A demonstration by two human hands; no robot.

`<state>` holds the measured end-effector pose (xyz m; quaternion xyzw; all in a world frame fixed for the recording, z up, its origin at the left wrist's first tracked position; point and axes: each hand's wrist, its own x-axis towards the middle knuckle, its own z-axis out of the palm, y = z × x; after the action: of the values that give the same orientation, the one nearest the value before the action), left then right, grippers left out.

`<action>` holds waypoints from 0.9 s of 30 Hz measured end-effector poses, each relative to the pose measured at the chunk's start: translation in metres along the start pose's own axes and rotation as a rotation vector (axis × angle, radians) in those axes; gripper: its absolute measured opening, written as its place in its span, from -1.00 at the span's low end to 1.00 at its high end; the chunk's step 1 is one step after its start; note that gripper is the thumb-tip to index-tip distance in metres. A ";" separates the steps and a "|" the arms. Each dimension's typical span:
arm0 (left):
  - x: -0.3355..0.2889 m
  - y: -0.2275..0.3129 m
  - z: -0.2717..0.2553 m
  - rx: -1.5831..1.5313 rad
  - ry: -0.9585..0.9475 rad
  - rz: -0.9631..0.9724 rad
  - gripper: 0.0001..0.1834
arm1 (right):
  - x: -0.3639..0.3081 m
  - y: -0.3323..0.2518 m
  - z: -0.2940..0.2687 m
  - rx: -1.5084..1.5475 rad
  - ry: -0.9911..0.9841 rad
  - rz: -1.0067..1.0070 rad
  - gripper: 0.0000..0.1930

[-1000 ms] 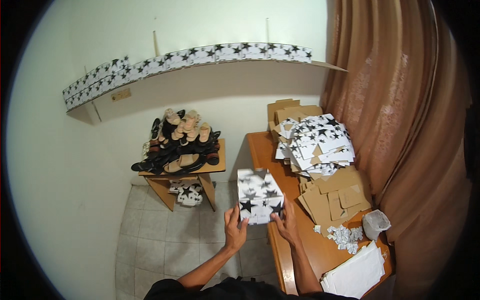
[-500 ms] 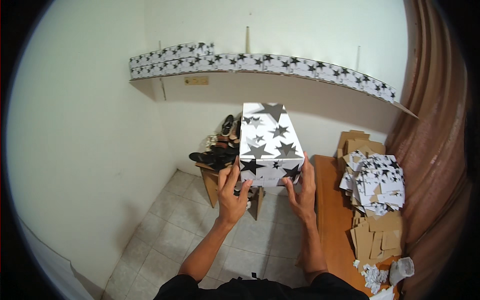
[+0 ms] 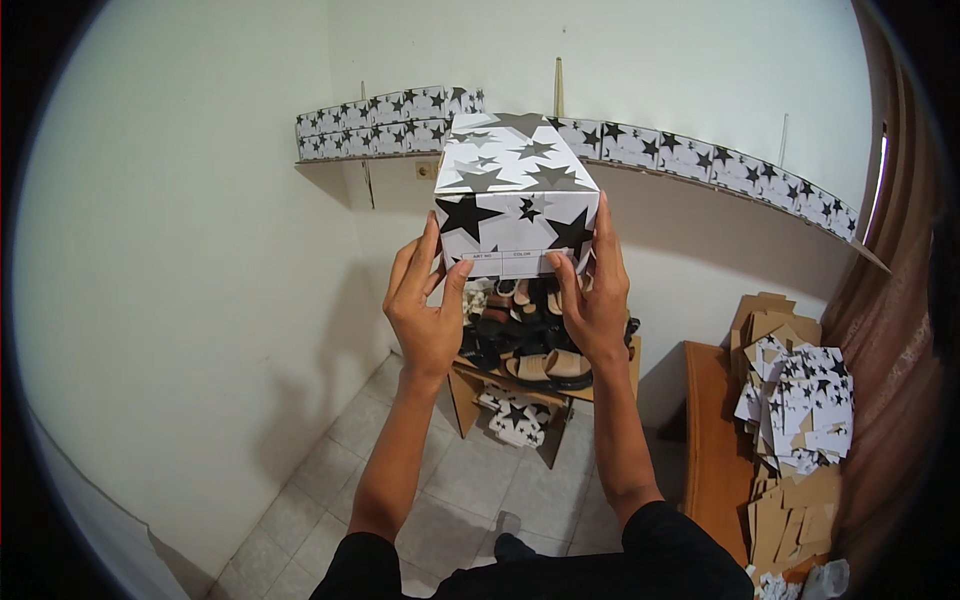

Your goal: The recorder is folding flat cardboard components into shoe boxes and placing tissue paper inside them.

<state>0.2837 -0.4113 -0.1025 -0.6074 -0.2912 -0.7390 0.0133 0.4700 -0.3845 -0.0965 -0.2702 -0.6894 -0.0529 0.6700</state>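
Observation:
Raised in front of me is a white shoe box printed with black and grey stars, its lid closed. My left hand grips its left side, thumb on the near end and fingers along the side. Against the right side presses my right hand, its thumb likewise on the near end. Behind the box, a wall shelf carries a row of matching star-printed boxes, stacked two high at the left. The held box hides part of this row.
Below the box stands a small wooden table piled with sandals and shoes; star-printed cardboard lies beneath it. At right, an orange-brown table bears flattened star-printed boxes, brown cardboard and a plastic cup. A brown curtain hangs beside it.
Both hands have lifted the shoe box higher, toward the shelf. The shoe table has come more into view below it, and a foot now shows on the floor.

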 end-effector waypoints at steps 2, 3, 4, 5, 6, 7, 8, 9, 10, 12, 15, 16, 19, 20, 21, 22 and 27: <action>0.017 -0.022 0.006 0.018 0.005 0.031 -0.40 | 0.012 0.023 0.021 -0.020 0.049 -0.065 -0.21; 0.028 -0.034 0.009 0.021 0.008 0.044 -0.40 | 0.021 0.032 0.031 -0.013 0.056 -0.075 -0.21; 0.038 -0.046 0.013 0.023 0.008 0.052 -0.40 | 0.029 0.040 0.039 0.033 0.046 -0.050 -0.21; 0.048 -0.060 0.018 0.024 0.006 0.060 -0.39 | 0.037 0.050 0.048 0.077 0.035 -0.024 -0.21; 0.061 -0.072 0.022 0.022 0.003 0.070 -0.39 | 0.048 0.062 0.058 0.078 0.045 -0.029 -0.21; 0.073 -0.085 0.027 0.022 0.002 0.095 -0.39 | 0.060 0.075 0.069 0.050 0.070 -0.092 -0.20; 0.086 -0.099 0.032 0.020 0.001 0.117 -0.39 | 0.071 0.087 0.079 0.020 0.094 -0.153 -0.20; 0.097 -0.113 0.035 0.019 -0.002 0.118 -0.39 | 0.081 0.097 0.089 0.018 0.096 -0.152 -0.20; 0.109 -0.128 0.038 -0.004 0.008 0.126 -0.39 | 0.091 0.105 0.099 -0.011 0.096 -0.164 -0.20; 0.128 -0.153 0.045 -0.019 0.037 0.163 -0.41 | 0.108 0.123 0.118 -0.033 0.101 -0.189 -0.21; 0.159 -0.187 0.054 -0.030 0.047 0.202 -0.41 | 0.133 0.141 0.145 0.010 0.110 -0.179 -0.22; 0.168 -0.198 0.057 -0.034 0.051 0.197 -0.41 | 0.141 0.150 0.152 0.016 0.112 -0.197 -0.22; 0.194 -0.230 0.062 -0.053 0.035 0.194 -0.42 | 0.166 0.178 0.180 -0.090 0.209 -0.352 -0.25; 0.201 -0.240 0.063 -0.054 0.035 0.220 -0.42 | 0.168 0.182 0.186 -0.115 0.173 -0.279 -0.25; 0.209 -0.250 0.063 -0.055 0.037 0.248 -0.42 | 0.172 0.189 0.196 -0.124 0.173 -0.282 -0.25; 0.216 -0.260 0.064 -0.066 0.037 0.248 -0.42 | 0.177 0.197 0.207 -0.112 0.189 -0.309 -0.26; 0.253 -0.318 0.065 -0.158 0.020 0.280 -0.44 | 0.199 0.223 0.252 -0.209 0.223 -0.349 -0.26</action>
<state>0.1567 -0.0338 0.0012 -0.6338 -0.1445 -0.7565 0.0711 0.3521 -0.0261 0.0039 -0.2072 -0.6380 -0.2688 0.6912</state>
